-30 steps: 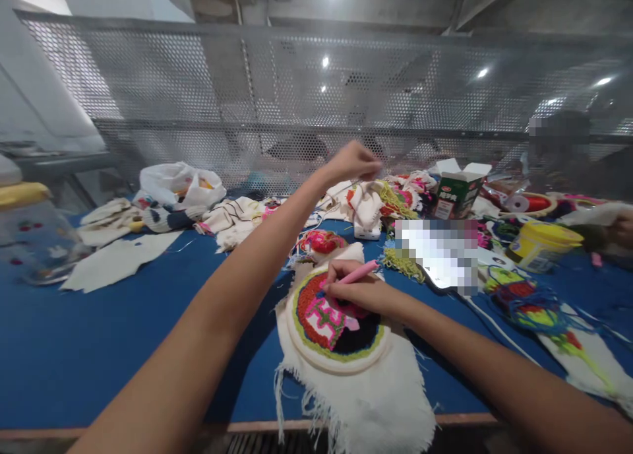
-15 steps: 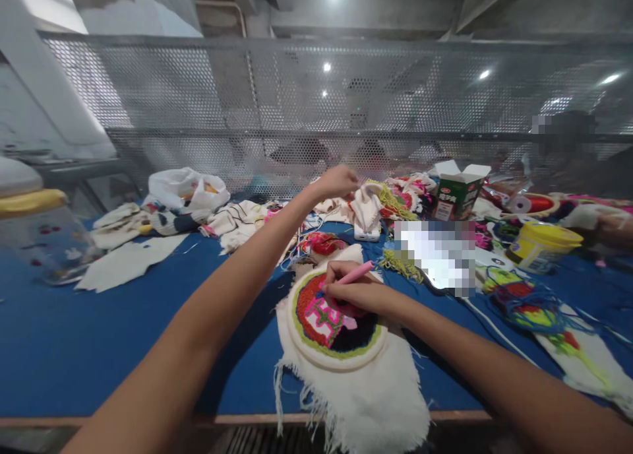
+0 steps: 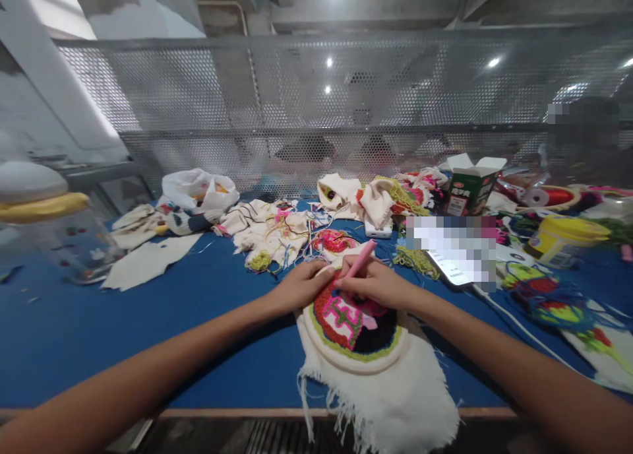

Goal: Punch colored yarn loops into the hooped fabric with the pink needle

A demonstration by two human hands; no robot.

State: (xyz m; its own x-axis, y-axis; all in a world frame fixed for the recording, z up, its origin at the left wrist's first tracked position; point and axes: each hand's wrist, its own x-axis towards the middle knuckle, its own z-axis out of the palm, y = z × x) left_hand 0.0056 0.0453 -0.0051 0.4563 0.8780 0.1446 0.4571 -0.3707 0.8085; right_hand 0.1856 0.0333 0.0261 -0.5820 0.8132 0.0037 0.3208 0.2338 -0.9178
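Observation:
A round embroidery hoop (image 3: 366, 367) lies tilted at the table's front, stretching cream cloth (image 3: 398, 404) whose frayed edge hangs over the table edge. Red, pink, green, dark and yellow-green looped yarn fills much of the design. My left hand (image 3: 302, 286) grips the hoop's upper left rim, thumb on top and the other fingers partly hidden. In my right hand (image 3: 380, 284) is a pink punch needle (image 3: 362, 259), pinched like a pen and slanting down to the red area. Its tip is hidden by my fingers.
Cloth scraps (image 3: 271, 226) and yarn are heaped along the back, before a perforated metal screen (image 3: 291, 84). To the right are a lit phone (image 3: 455, 269) with a white cable, a green box (image 3: 472, 190) and a yellow-lidded tub (image 3: 558, 239). A clear jar (image 3: 79, 249) stands left.
My left hand has come down from the cloth pile at the back to the hoop's rim. My right hand keeps the punch needle on the design, now held more upright. The view has shifted slightly.

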